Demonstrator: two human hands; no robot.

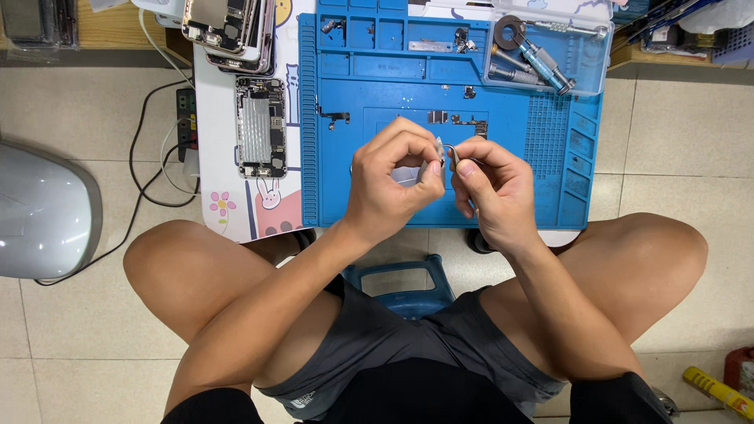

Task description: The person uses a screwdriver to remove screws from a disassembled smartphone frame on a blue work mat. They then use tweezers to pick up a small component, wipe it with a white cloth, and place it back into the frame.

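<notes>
Mid-frame, both hands hover just over the blue mat (550,149). Left hand (389,180) fingers are pinching a tiny pale part (437,149); right hand (491,188) fingers are pressed around tweezers (451,154) touching it. Looks like the fiddly pick-off step, so next wants a steady, gentle pull. An opened phone (261,126) lies upper left.

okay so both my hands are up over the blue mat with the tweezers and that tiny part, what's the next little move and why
Probably bring the tweezers tip onto the small part pinched in your left hand and grip it. The right hand holds the tweezers right beside that part, above the blue mat, so only a slight closing move seems left. The part itself is too small to identify.
</notes>
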